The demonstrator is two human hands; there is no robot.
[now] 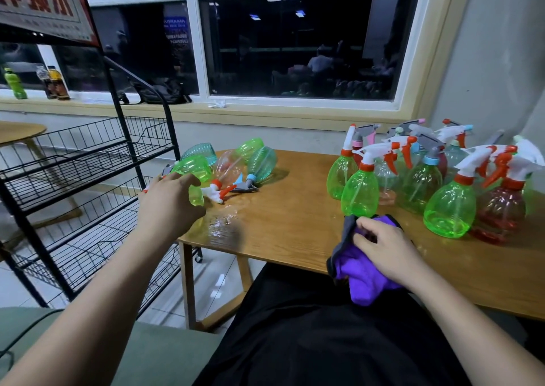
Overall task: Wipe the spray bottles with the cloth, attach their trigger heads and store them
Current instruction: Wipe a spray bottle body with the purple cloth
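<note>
Head view: the left hand (169,201) is curved over a lying green bottle (191,165) at the left end of the table (295,223); whether it is gripped cannot be told, the palm being hidden. The purple cloth (364,282) is clamped in the curled fingers of the right hand (383,253) at the near edge. The upright bottles (361,192) on the right are overlapped and hard to count.

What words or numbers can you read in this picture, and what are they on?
"水": the only big red character I can make out on the sign atop the black rack. The lettering looks mirror-reversed, and the other big characters are unclear.
Small print on the same sign: too small to read.
Blue poster seen in the window: blurred.
Drink bottles on the sill: labels too small.
Spray bottles and purple cloth: no words visible.
</note>
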